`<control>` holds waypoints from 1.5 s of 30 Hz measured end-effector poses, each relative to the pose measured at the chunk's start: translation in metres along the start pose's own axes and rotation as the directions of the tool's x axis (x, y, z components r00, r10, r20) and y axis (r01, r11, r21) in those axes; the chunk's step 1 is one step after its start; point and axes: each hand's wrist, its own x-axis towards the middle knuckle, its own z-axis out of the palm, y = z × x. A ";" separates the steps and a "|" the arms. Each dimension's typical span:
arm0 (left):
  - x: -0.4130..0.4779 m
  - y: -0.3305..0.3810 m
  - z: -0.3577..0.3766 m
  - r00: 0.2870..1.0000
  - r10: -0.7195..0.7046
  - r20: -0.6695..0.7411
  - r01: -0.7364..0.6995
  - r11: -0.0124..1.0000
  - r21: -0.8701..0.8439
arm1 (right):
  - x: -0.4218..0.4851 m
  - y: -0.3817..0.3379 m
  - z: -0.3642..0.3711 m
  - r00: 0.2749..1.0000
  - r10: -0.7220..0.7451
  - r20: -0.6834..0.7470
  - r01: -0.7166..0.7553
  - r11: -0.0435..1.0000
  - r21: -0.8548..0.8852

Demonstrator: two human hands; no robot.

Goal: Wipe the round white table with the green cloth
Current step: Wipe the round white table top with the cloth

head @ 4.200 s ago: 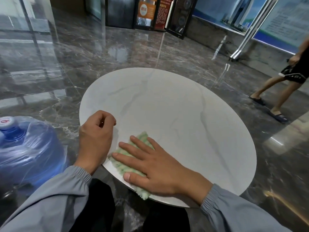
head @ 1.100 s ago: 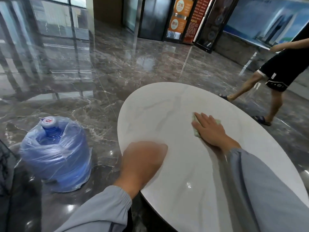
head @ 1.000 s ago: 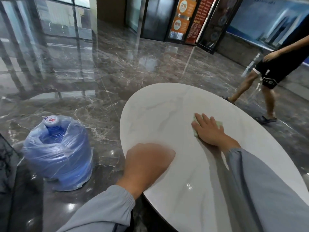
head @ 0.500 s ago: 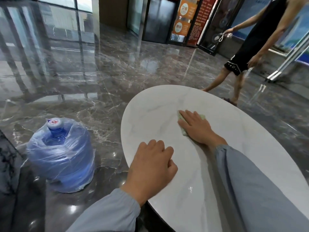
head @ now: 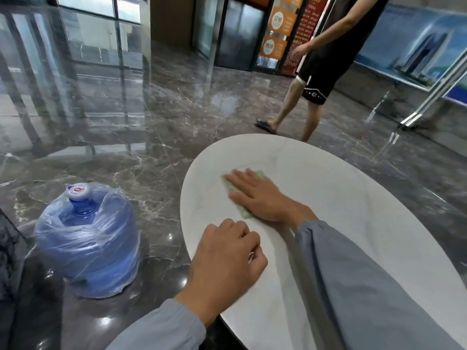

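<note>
The round white worktop is mid-wipe. To do it well, I'd keep the pressure even and run overlapping strokes right out to the rim. Beside it stands a blue water bottle, capped and wrapped in clear plastic; its water level cannot be told. The hands are apart. The left hand, fingers curled on nothing, rests at the near edge, and the right hand lies flat, pressing the green cloth onto the worktop's left side.
</note>
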 end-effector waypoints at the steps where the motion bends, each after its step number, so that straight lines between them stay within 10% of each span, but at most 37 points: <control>1: -0.001 0.000 0.000 1.000 -0.003 -0.006 0.003 1.000 0.000 | -0.006 0.027 -0.002 0.990 0.139 -0.027 -0.139 0.990 -0.009; 4: -0.003 -0.001 0.002 1.000 -0.002 -0.020 0.002 1.000 -0.020 | -0.037 0.104 -0.006 0.853 0.516 -0.074 -0.513 0.857 0.049; 8: -0.003 -0.001 0.004 0.999 -0.004 -0.051 0.004 1.000 -0.002 | -0.039 0.124 -0.010 0.742 0.670 -0.014 -0.667 0.740 0.083; 14: -0.003 -0.002 0.007 0.999 0.014 -0.052 -0.014 1.000 0.013 | 0.037 -0.013 -0.004 0.993 0.120 0.012 -0.119 0.993 -0.023; 18: -0.003 -0.003 0.008 0.999 0.016 -0.042 -0.016 1.000 -0.002 | 0.048 -0.053 0.001 0.971 -0.230 0.071 0.232 0.972 -0.031; 25: -0.003 0.002 0.003 0.998 -0.023 -0.063 0.022 1.000 -0.021 | 0.021 0.059 -0.018 0.914 0.405 0.002 -0.405 0.914 0.010; 35: -0.003 -0.004 -0.010 0.970 -0.226 -0.095 0.159 0.876 -0.456 | 0.036 -0.099 0.004 0.973 -0.225 0.050 0.228 0.971 -0.073; 40: -0.006 -0.008 -0.018 0.942 -0.335 -0.031 0.222 0.685 -0.694 | -0.025 -0.091 0.006 0.954 -0.297 0.041 0.300 0.946 -0.119; 45: -0.009 -0.008 -0.014 0.936 -0.341 -0.088 0.195 0.711 -0.676 | -0.098 -0.063 0.025 0.964 -0.260 0.046 0.263 0.963 -0.064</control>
